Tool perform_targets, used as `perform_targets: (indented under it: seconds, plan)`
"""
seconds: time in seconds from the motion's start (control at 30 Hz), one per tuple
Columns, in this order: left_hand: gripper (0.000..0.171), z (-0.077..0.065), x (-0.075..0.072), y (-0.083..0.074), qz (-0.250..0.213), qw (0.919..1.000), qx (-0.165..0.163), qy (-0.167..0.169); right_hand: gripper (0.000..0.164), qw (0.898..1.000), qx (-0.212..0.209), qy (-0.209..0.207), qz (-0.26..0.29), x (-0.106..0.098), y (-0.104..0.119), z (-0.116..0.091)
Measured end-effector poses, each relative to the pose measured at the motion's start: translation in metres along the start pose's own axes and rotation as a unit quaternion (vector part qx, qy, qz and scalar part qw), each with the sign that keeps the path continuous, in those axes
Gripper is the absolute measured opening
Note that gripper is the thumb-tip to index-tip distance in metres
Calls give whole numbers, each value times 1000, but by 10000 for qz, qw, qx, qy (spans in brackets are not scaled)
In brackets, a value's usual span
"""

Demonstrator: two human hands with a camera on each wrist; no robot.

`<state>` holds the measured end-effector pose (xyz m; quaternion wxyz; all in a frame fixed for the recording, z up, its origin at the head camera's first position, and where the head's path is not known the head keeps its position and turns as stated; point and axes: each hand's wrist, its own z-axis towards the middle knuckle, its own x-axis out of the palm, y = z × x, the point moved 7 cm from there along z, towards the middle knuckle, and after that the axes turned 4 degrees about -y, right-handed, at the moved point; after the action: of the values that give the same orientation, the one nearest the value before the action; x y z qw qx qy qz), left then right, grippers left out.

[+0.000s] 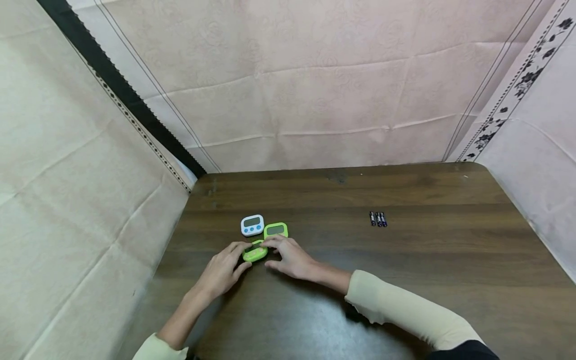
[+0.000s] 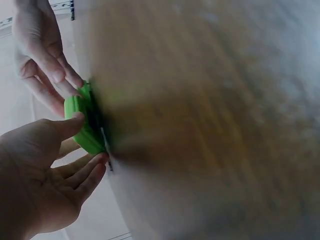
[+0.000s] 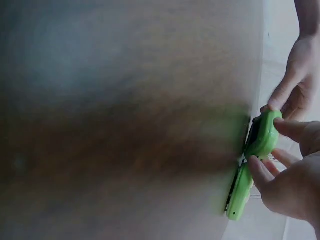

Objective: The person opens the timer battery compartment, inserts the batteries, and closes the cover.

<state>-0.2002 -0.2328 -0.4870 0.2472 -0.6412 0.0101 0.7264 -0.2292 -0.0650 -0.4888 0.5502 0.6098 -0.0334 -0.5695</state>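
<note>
Two lime-green digital timers and a white one with blue buttons are grouped on the table. My left hand (image 1: 221, 271) pinches the nearer green timer (image 1: 255, 253) at its left side, thumb near the front edge and fingers at the back. My right hand (image 1: 290, 257) reaches in from the right, its extended fingers touching that timer's right end, its thumb apart. Just behind lies the other green timer (image 1: 276, 229), partly covered by the right fingers. The white timer (image 1: 252, 225) lies beside it to the left. In the left wrist view, the left thumb presses the pinched green timer (image 2: 85, 130).
Several small dark batteries (image 1: 378, 219) stand in a row at the right back of the brown wooden table (image 1: 427, 260). Pale cloth (image 1: 315, 100) hangs behind the table and along both sides.
</note>
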Motion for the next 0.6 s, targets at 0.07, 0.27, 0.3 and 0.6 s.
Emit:
perform_targets:
  seconds: [0.07,0.27,0.3,0.6]
  plan:
    - [42,-1,-4,-5,16,10000,36,-3,44,9999,3,-67,-115,-1,3,0]
    - [29,-3,-24,-23,29,9993,177,-318,33,9969,-251,-551,-497,-6,17,-2]
    - [28,-2,-29,-26,42,9990,207,-399,32,9959,-295,-682,-518,-8,19,-3]
    - [30,7,-59,-53,67,9944,120,-1046,27,9897,-207,-1411,146,-39,38,-11]
